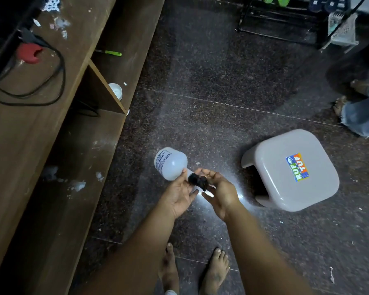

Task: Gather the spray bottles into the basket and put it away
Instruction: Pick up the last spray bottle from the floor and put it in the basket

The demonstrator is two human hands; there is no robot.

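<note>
Grey stool (275, 167) w/ sticker (297, 167) on floor (200, 71), rt of wooden shelf (30, 135) w/ green-handled knife (111, 53) & white tub (116, 90).

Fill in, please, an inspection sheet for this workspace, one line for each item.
surface: dark speckled floor, few white scraps.
job's things: spray bottle held over the floor; pale basket far off, by the shoe rack.
clutter: stool; green-handled knife, red object, white cup on the wooden shelf.
grippers: left hand supports the bottle's neck, fingers straight; right hand fingers curl over the trigger head.
cables: black cable looped on the shelf top.
surroundings: another person's feet, right.
</note>
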